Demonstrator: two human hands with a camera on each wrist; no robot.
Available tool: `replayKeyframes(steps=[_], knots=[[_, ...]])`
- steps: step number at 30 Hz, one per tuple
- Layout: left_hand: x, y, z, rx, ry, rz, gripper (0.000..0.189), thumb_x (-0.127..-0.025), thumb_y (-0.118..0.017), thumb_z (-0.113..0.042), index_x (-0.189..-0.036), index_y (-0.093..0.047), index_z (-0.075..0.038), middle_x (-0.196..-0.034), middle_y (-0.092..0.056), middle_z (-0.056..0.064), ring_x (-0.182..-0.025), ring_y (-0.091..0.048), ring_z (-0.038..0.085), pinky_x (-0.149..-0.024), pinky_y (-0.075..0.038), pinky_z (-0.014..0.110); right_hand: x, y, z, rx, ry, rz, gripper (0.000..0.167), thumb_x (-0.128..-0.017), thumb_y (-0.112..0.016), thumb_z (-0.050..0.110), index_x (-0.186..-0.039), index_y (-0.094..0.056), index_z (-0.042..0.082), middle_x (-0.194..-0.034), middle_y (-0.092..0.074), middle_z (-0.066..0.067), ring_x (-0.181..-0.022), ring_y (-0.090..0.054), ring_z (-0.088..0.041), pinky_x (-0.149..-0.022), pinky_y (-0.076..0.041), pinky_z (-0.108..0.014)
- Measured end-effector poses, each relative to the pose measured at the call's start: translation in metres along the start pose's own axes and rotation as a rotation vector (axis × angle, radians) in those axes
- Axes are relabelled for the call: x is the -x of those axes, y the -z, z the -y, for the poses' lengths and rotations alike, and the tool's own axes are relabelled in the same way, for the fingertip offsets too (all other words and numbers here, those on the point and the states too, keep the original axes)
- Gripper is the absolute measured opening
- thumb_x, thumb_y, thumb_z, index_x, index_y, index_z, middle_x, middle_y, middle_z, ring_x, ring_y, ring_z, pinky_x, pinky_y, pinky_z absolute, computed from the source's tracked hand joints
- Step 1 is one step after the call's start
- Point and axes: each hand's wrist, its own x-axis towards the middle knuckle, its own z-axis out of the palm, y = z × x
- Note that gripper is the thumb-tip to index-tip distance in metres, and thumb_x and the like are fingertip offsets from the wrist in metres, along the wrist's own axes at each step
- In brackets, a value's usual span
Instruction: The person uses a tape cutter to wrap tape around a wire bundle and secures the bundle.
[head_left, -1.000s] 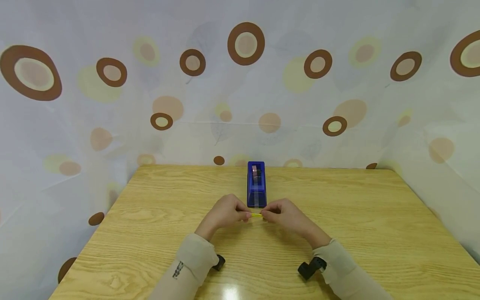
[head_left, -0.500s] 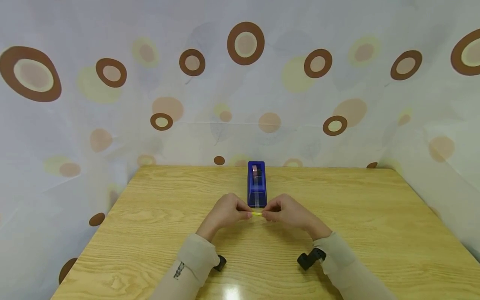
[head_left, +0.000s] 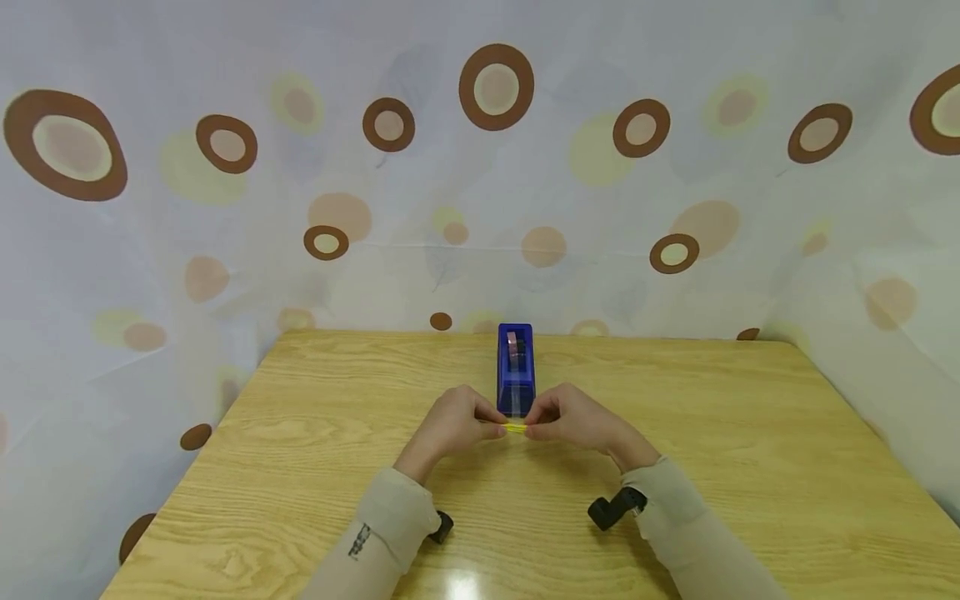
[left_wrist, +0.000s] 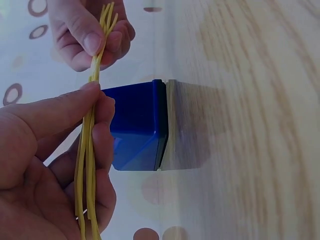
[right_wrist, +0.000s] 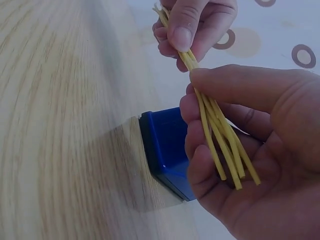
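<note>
Between both hands runs a bundle of thin yellow strands (head_left: 515, 428), held level just in front of the tape dispenser (head_left: 516, 375). My left hand (head_left: 454, 423) pinches it between thumb and fingers; in the left wrist view long strand ends (left_wrist: 88, 155) lie across that palm. On the other side my right hand (head_left: 579, 425) pinches the same bundle close by, and several loose ends (right_wrist: 225, 142) fan out over its palm in the right wrist view. A pale, shiny stretch shows on the strands between the two thumbs. The dispenser is blue, with a roll and a clear strip running to its front.
The wooden table (head_left: 300, 467) reaches back to a patterned sheet (head_left: 420, 192) hanging behind it. Black wrist cameras sit at both cuffs. The dispenser stands at the table's far middle, right beyond the fingertips.
Both hands keep pinching the yellow bundle in nearly the same place. The right hand and wrist have turned slightly and risen a little; the whole view has shifted slightly.
</note>
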Motion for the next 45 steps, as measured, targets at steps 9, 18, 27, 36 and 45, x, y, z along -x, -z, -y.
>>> replayKeyframes(steps=[9, 18, 27, 36, 45], knots=[[-0.003, 0.012, 0.002, 0.028, -0.011, 0.105, 0.017, -0.096, -0.067, -0.018, -0.091, -0.080, -0.008, -0.082, -0.071, -0.004, -0.072, -0.057, 0.011, -0.063, -0.047, 0.027, -0.002, 0.003, 0.000, -0.011, 0.055, -0.007, 0.006, -0.091, -0.071, 0.006, -0.090, -0.073, 0.000, -0.084, -0.069, -0.008, -0.071, -0.059, -0.019, -0.065, -0.051, -0.028], [-0.012, 0.013, 0.008, 0.078, -0.049, 0.287, 0.031, -0.103, -0.056, -0.018, -0.088, -0.076, -0.001, -0.074, -0.070, 0.007, -0.062, -0.055, 0.014, -0.060, -0.045, 0.025, 0.006, 0.001, 0.013, 0.014, 0.051, -0.027, 0.005, -0.091, -0.068, -0.002, -0.091, -0.071, -0.006, -0.085, -0.068, -0.015, -0.069, -0.057, -0.022, -0.062, -0.049, -0.026], [-0.015, 0.009, 0.009, 0.048, -0.069, 0.226, 0.028, -0.101, -0.060, -0.017, -0.084, -0.077, -0.003, -0.073, -0.070, 0.006, -0.058, -0.048, 0.010, -0.055, -0.038, 0.024, -0.001, 0.002, -0.005, -0.005, 0.038, -0.042, 0.006, -0.090, -0.072, 0.003, -0.091, -0.072, -0.003, -0.086, -0.069, -0.009, -0.075, -0.060, -0.022, -0.066, -0.051, -0.028], [-0.013, 0.011, 0.006, 0.024, -0.077, 0.148, 0.026, -0.098, -0.064, -0.017, -0.079, -0.078, -0.005, -0.074, -0.069, -0.004, -0.065, -0.056, 0.011, -0.059, -0.046, 0.026, -0.003, 0.003, -0.005, -0.102, -0.054, -0.020, 0.026, -0.098, -0.065, 0.020, -0.102, -0.070, -0.005, -0.079, -0.061, -0.004, -0.069, -0.051, -0.018, -0.065, -0.045, -0.035], [-0.013, 0.011, 0.002, 0.019, -0.041, 0.124, 0.019, -0.096, -0.066, -0.018, -0.090, -0.080, -0.006, -0.078, -0.071, -0.005, -0.072, -0.064, 0.017, -0.062, -0.050, 0.028, -0.007, 0.010, -0.009, -0.162, -0.121, 0.051, 0.033, -0.101, -0.058, 0.022, -0.104, -0.072, -0.008, -0.082, -0.065, -0.012, -0.070, -0.055, -0.018, -0.065, -0.047, -0.033]])
